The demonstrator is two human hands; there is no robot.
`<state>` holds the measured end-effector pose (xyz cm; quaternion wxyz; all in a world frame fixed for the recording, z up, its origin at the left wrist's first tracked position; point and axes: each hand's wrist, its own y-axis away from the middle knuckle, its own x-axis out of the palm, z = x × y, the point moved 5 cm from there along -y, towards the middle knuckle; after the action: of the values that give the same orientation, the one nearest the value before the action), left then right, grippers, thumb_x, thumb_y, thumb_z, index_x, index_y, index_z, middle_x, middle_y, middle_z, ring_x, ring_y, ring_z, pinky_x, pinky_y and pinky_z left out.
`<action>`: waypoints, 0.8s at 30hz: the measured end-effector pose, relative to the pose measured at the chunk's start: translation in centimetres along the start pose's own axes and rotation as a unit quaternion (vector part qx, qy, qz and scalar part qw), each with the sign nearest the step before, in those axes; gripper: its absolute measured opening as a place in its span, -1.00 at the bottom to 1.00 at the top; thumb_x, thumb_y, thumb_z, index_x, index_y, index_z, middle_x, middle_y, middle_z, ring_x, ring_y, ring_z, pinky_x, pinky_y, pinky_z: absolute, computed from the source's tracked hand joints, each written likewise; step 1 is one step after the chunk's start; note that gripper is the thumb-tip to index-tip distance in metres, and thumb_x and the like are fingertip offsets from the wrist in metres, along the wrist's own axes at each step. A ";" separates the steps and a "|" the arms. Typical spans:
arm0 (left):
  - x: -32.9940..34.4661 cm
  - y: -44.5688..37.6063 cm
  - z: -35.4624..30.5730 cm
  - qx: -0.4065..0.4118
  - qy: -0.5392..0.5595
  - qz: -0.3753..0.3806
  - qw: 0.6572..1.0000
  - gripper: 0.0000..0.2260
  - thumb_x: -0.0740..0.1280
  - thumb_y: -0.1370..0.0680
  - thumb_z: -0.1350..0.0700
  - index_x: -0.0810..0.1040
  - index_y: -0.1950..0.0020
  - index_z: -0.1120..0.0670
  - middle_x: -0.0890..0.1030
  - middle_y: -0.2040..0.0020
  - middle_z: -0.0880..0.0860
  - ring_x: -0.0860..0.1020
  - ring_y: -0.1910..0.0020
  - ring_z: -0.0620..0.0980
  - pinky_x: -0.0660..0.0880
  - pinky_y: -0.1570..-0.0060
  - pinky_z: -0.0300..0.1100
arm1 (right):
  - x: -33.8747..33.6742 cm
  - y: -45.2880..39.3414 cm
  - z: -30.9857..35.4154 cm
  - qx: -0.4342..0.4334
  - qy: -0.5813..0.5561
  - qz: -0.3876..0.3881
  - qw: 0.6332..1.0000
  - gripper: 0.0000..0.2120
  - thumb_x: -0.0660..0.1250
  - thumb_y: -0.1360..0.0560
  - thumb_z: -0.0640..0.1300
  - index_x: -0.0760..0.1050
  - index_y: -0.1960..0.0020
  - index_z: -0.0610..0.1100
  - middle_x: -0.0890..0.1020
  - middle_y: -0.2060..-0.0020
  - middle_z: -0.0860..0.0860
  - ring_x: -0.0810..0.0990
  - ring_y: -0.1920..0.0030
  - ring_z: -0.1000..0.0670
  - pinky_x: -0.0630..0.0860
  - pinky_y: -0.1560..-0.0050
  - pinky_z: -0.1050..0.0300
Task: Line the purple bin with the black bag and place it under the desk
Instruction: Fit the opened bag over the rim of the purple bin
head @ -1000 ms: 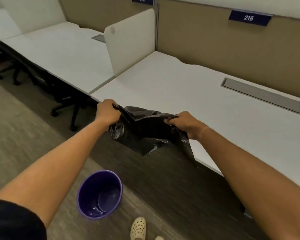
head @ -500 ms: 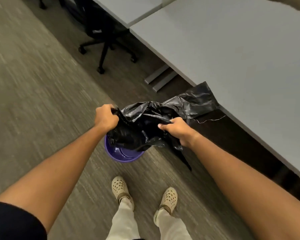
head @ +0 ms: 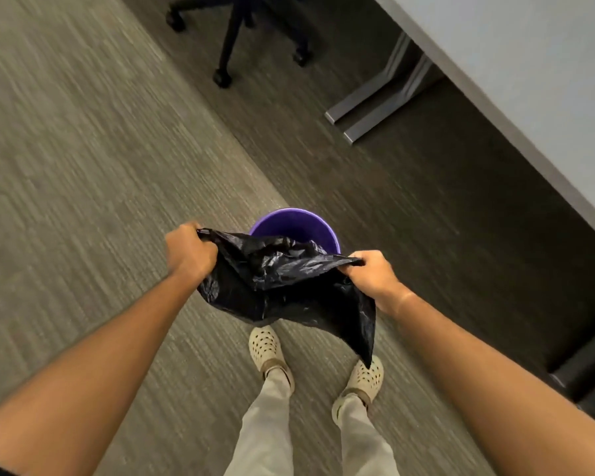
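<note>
My left hand point(head: 189, 250) and right hand point(head: 371, 271) each clench the black bag point(head: 282, 286); the purple bin point(head: 298, 223) stands just beyond, below my fingers.

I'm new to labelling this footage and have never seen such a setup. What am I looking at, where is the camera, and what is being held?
No machine here: a person wears one wide-angle camera on the head, looking down at their own arms. The left hand and the right hand each grip an edge of a crumpled black bag, stretched between them above a purple bin standing on the carpet. Below are the person's pale shoes. A desk edge runs along the upper right, and an office chair base shows at the top.
</note>
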<state>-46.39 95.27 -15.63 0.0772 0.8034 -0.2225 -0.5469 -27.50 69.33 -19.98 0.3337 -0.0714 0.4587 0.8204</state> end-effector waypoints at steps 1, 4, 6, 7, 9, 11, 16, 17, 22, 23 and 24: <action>0.1 -0.7 0.6 -0.008 -0.001 -0.003 1.000 -0.91 0.25 -0.44 0.34 0.49 0.22 0.18 0.49 0.27 0.18 0.57 0.10 0.29 0.42 0.21 -0.09 | 0.0 -0.7 0.2 -0.008 0.026 -0.017 0.999 -0.84 0.41 -0.41 -0.06 0.60 0.34 -0.03 0.65 0.39 0.07 0.60 0.30 0.10 0.44 0.36 0.22; 0.7 -2.8 2.0 -0.012 0.003 -0.003 1.000 -0.91 0.26 -0.44 0.33 0.53 0.14 0.18 0.50 0.25 0.15 0.55 0.14 0.23 0.41 0.22 -0.11 | 0.2 -2.9 0.4 -0.023 0.068 -0.056 0.996 -0.86 0.36 -0.44 -0.09 0.58 0.28 -0.06 0.64 0.34 0.01 0.59 0.24 0.03 0.42 0.33 0.17; 1.5 -4.0 2.6 -0.007 0.004 -0.008 1.000 -0.83 0.28 -0.45 0.31 0.58 0.00 0.20 0.58 0.13 0.23 0.53 0.14 0.18 0.44 0.18 -0.12 | 0.3 -4.5 0.0 -0.015 0.069 -0.077 0.995 -0.89 0.35 -0.44 -0.08 0.58 0.24 -0.06 0.65 0.29 -0.02 0.60 0.19 -0.02 0.48 0.21 0.10; 2.0 -4.6 2.7 -0.005 0.001 -0.010 1.000 -0.81 0.28 -0.46 0.30 0.59 -0.04 0.21 0.60 0.08 0.25 0.54 0.10 0.18 0.47 0.14 -0.09 | 0.3 -5.4 -0.2 -0.010 0.066 -0.083 0.994 -0.89 0.35 -0.45 -0.07 0.58 0.22 -0.05 0.65 0.27 -0.02 0.60 0.17 -0.03 0.52 0.15 0.04; 3.3 -5.9 2.8 -0.003 -0.005 -0.005 1.000 -0.79 0.27 -0.48 0.29 0.58 -0.08 0.23 0.61 0.03 0.28 0.54 -0.04 0.24 0.48 0.02 -0.05 | 0.3 -7.4 -0.6 -0.007 0.044 -0.099 0.994 -0.87 0.36 -0.45 -0.02 0.59 0.20 -0.06 0.65 0.26 -0.02 0.61 0.14 -0.04 0.56 0.10 -0.01; 5.0 -7.4 3.2 -0.008 -0.003 0.000 1.000 -0.81 0.27 -0.49 0.30 0.58 -0.06 0.24 0.61 0.03 0.27 0.55 -0.04 0.21 0.45 0.05 -0.09 | -0.1 -9.7 -1.1 -0.013 0.014 -0.120 0.993 -0.84 0.38 -0.44 0.01 0.58 0.20 -0.09 0.66 0.27 -0.02 0.61 0.16 -0.03 0.53 0.13 0.02; 9.9 -11.2 4.9 -0.052 0.025 -0.007 0.998 -0.79 0.29 -0.50 0.24 0.59 -0.11 0.19 0.62 -0.05 0.26 0.55 -0.09 0.22 0.48 -0.05 -0.06 | 0.1 -15.7 -3.1 -0.059 -0.095 -0.055 0.992 -0.83 0.39 -0.47 -0.27 0.59 0.23 -0.04 0.64 0.39 0.12 0.59 0.33 0.15 0.53 0.29 0.25; 11.1 -11.9 5.3 -0.072 0.041 -0.019 0.996 -0.78 0.29 -0.49 0.24 0.59 -0.11 0.17 0.62 -0.06 0.25 0.56 -0.10 0.22 0.48 -0.05 -0.06 | 0.3 -16.9 -3.8 -0.062 -0.106 -0.049 0.991 -0.81 0.38 -0.47 -0.31 0.60 0.23 -0.05 0.64 0.42 0.14 0.58 0.37 0.19 0.52 0.33 0.30; 17.7 -15.1 6.9 -0.113 0.090 -0.035 0.989 -0.78 0.33 -0.49 0.20 0.60 -0.12 0.16 0.64 -0.02 0.22 0.60 -0.03 0.20 0.43 0.11 -0.13 | 2.8 -23.0 -7.0 -0.017 -0.180 -0.048 0.982 -0.74 0.42 -0.48 -0.05 0.59 0.36 -0.11 0.62 0.42 0.03 0.58 0.38 0.08 0.47 0.37 0.24; 18.8 -15.8 7.2 -0.117 0.097 -0.036 0.988 -0.78 0.35 -0.50 0.16 0.60 -0.12 0.17 0.64 -0.02 0.21 0.60 -0.03 0.19 0.44 0.12 -0.13 | 3.2 -24.3 -7.4 -0.007 -0.193 -0.061 0.979 -0.71 0.43 -0.47 0.02 0.58 0.36 -0.11 0.62 0.41 0.00 0.58 0.38 0.06 0.46 0.37 0.23; 19.8 -16.5 7.4 -0.121 0.107 -0.041 0.986 -0.77 0.36 -0.50 0.12 0.61 -0.12 0.17 0.65 -0.02 0.21 0.60 -0.03 0.18 0.44 0.13 -0.13 | 3.6 -25.6 -7.7 -0.005 -0.204 -0.075 0.976 -0.70 0.44 -0.44 0.08 0.58 0.32 -0.11 0.61 0.37 -0.04 0.58 0.35 0.02 0.46 0.34 0.18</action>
<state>-42.66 102.08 -41.36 0.1748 0.8502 -0.1125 -0.4837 -16.01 74.05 -43.88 0.4809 0.0616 0.3701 0.7924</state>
